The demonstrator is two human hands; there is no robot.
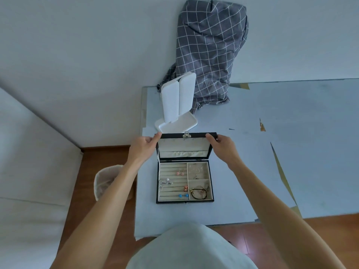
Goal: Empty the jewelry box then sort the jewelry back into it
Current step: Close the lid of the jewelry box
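A black jewelry box [211,181] with cream lining lies open on the table. Its lid [184,147] stands upright. My left hand [144,145] grips the lid's top left corner and my right hand [223,145] grips its top right corner. The ring rows on the left hold pink earrings [180,173], a silver piece [165,182], a gold pin with a pink end [179,188] and blue bead earrings [183,195]. The upper right compartment holds a thin gold chain [196,169]. A dark bangle with gold pieces [200,191] lies in the lower right compartment.
A folded white stand mirror [177,101] sits just behind the box. A grey checked cloth [211,47] is heaped at the table's back by the wall. The table [272,152] is covered in pale paper sheets. A waste bin [105,182] stands on the wooden floor at left.
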